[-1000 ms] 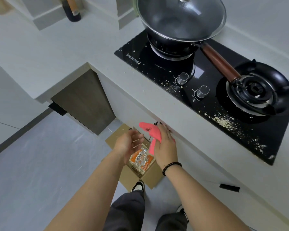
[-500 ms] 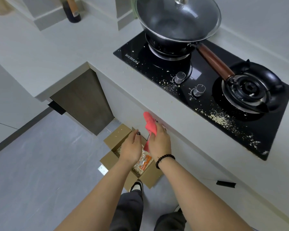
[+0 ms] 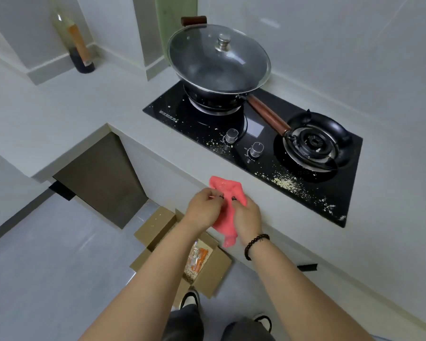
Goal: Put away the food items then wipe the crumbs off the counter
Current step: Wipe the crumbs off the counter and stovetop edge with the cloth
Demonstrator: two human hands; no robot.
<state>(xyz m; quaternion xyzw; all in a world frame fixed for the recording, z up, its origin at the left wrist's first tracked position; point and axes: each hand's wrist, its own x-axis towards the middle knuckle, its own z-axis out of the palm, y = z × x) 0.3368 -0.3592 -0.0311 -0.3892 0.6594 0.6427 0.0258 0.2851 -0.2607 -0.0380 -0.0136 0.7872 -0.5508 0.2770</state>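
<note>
Gripping now: both hands hold one pink cloth at the tabletop's front edge.
Left hand: fingers curled, pinching the cloth's upper part, judged to be spreading or folding it for a clean wiping face.
Right hand: fingers curled round the cloth's right side; one black bead bracelet sits on its wrist.
Cloth: between the two hands, its top lying against the tabletop edge, its tail hanging below the right hand.
Step judged: food is put away, wiping not yet begun; the cloth is being readied just short of the mess.
Crumbs: up and right of the right hand, on the black hob; one dense patch near the hob's front edge, with thinner scatter to either side, too many to count.
Box: one open cardboard box on the floor directly below the hands, with an orange-printed food packet inside; other contents unclear.
Knobs: two, beyond the hands on the hob.
Burners: two; the far-left one carries one lidded wok, the right one is bare.
Bottle: one, far up and left of the left hand, upright in the corner.
</note>
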